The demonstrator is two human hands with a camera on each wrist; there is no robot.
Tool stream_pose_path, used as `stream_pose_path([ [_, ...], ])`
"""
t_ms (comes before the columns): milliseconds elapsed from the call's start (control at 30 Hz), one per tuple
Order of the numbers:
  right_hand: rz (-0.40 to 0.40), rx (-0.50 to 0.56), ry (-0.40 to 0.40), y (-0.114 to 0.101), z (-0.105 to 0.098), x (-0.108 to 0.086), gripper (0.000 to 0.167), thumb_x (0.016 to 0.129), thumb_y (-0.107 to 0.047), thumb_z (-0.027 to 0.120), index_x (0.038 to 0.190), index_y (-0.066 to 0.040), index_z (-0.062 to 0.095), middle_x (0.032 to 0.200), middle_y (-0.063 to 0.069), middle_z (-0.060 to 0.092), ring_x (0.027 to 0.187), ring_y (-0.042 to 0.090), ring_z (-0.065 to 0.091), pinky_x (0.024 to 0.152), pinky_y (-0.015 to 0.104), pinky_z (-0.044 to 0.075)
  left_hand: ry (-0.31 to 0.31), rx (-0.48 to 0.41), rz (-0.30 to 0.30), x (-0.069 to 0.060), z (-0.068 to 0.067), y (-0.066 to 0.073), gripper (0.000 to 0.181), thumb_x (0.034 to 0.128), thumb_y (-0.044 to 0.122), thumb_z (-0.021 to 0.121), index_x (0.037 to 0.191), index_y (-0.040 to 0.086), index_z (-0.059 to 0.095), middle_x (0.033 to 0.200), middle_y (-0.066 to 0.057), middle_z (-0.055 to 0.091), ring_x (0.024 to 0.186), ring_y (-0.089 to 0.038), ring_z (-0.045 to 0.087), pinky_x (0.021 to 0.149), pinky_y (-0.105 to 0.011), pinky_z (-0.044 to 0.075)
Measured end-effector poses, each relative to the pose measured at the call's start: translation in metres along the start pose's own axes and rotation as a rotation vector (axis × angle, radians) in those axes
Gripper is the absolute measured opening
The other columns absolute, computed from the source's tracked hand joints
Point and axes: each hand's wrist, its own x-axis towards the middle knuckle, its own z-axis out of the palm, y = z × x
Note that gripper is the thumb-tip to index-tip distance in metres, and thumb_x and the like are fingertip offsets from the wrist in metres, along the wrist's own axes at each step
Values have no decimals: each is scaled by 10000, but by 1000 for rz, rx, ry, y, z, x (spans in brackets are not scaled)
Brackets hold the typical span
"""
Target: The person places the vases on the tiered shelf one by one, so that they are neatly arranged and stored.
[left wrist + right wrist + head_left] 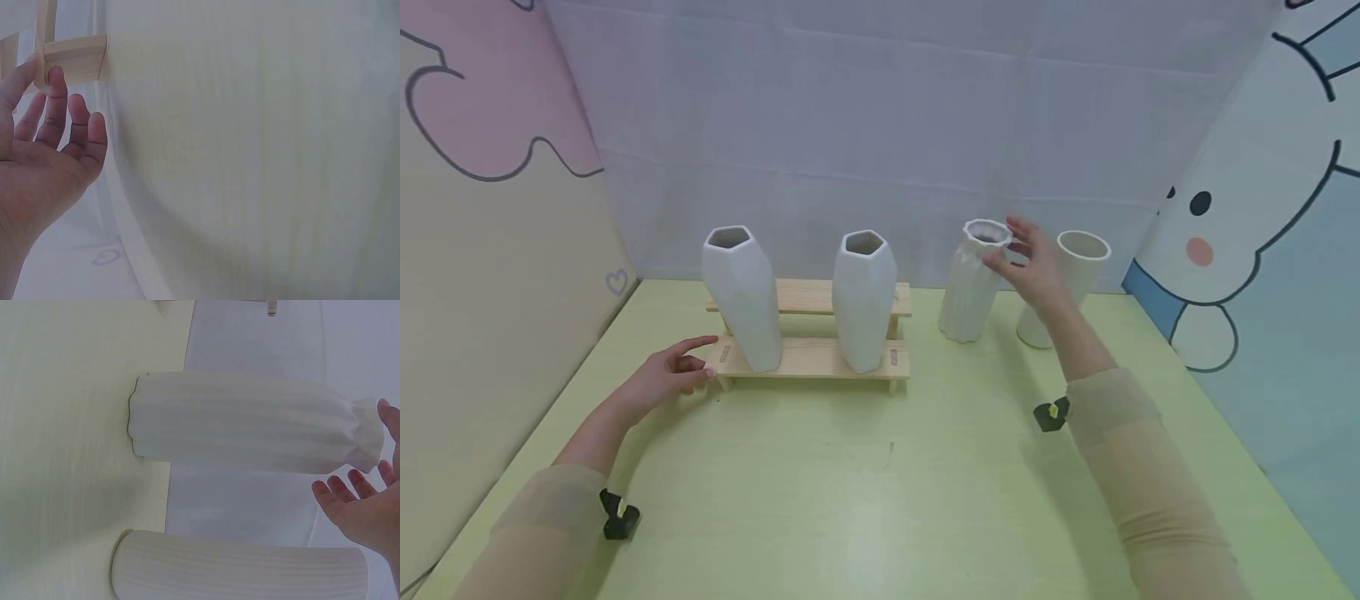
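Fluted vase point(968, 287): upright on the table point(850, 500). My right hand point(1033, 267) is at its neck, fingers spread, unclamped (contact unconfirmed). A high, off-centre nudge could topple it; my wrist could clip the ribbed vase point(1084, 271) alongside. My left hand point(662, 383) meets the stand point(808, 358); whether its fingers pinch, I cannot tell. A jolt there could tip the narrow-footed faceted vases point(747, 308).

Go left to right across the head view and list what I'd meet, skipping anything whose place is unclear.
Left hand → first angular vase → second angular vase → wavy-rimmed vase → round-rimmed vase.
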Motion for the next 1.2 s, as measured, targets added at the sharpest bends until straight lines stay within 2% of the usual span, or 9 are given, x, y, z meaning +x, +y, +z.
stream_pose_path([
  [233, 22, 6, 4, 5, 6, 3, 809, 829, -296, 734, 1483, -200, 268, 1493, 113, 333, 1319, 296, 375, 1027, 461, 383, 2, -2, 3, -1, 1, 1, 664, 926, 299, 614, 1486, 161, 285, 1112, -206, 576, 913, -179, 570, 765, -301, 511],
  [500, 30, 6, 4, 5, 9, 10, 815, 830, -285, 734, 1487, -190, 261, 1479, 147, 344, 1319, 307, 381, 1028, 453, 388, 13, 3, 4, 0, 0, -1, 660, 924, 289, 618, 1482, 154, 293, 1106, -206, 582, 907, -175, 577, 762, -301, 514],
  [967, 66, 23, 8, 6, 14, 14, 831, 804, -290, 758, 1481, -219, 280, 1471, 92, 363, 1326, 284, 372, 1035, 441, 382, 11, -22, 10, -1, 2, 0, 663, 922, 286, 621, 1483, 149, 293, 1094, -199, 586, 900, -152, 579, 762, -304, 511],
  [1200, 73, 33, 28, 9, 15, 14, 791, 807, -260, 759, 1463, -188, 323, 1437, 117, 396, 1309, 284, 387, 1031, 435, 387, 6, -20, 6, -1, 1, -3, 671, 920, 295, 623, 1485, 160, 288, 1113, -204, 585, 913, -166, 582, 768, -310, 513],
])
